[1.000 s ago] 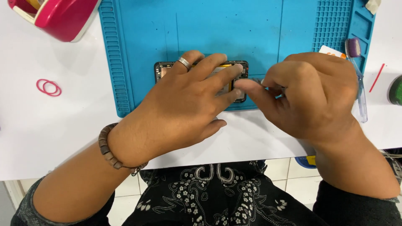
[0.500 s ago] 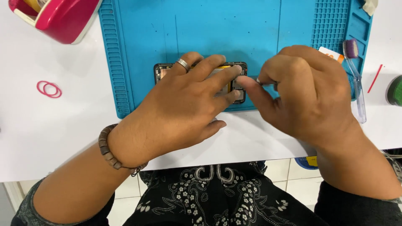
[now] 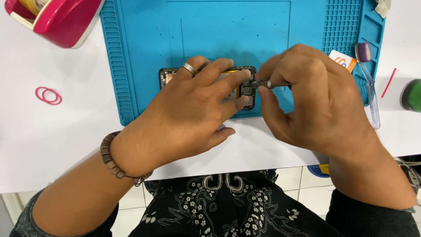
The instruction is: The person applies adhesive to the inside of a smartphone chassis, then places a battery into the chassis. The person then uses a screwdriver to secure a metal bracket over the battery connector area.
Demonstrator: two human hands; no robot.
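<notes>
1. The opened smartphone (image 3: 206, 85), back cover off and dark inner parts showing, lies on the blue silicone repair mat (image 3: 228, 30) under the left hand (image 3: 193, 116), whose grip is spread flat, fingers apart, pressing the phone down rather than clamped round it.
2. Just right of that grip, the right hand (image 3: 315, 101) has thumb and forefinger pinched shut on a thin metal tool (image 3: 258, 83); its tip meets the phone's right end. I cannot tell whether it is a driver or tweezers.
3. Risk: the tip could slip and scratch or nick the small parts, should the left hand ease its pressure; a loosened small part could roll off the mat onto the white surface (image 3: 66, 127).
4. Farther right of the pinching grip lies a purple-headed brush (image 3: 366, 74); far left, red rubber bands (image 3: 48, 95) and a pink tape dispenser (image 3: 57, 19).
5. Compared with a second ago, the right hand has risen slightly and its fingers have shifted on the tool; the left hand and phone have stayed put.
</notes>
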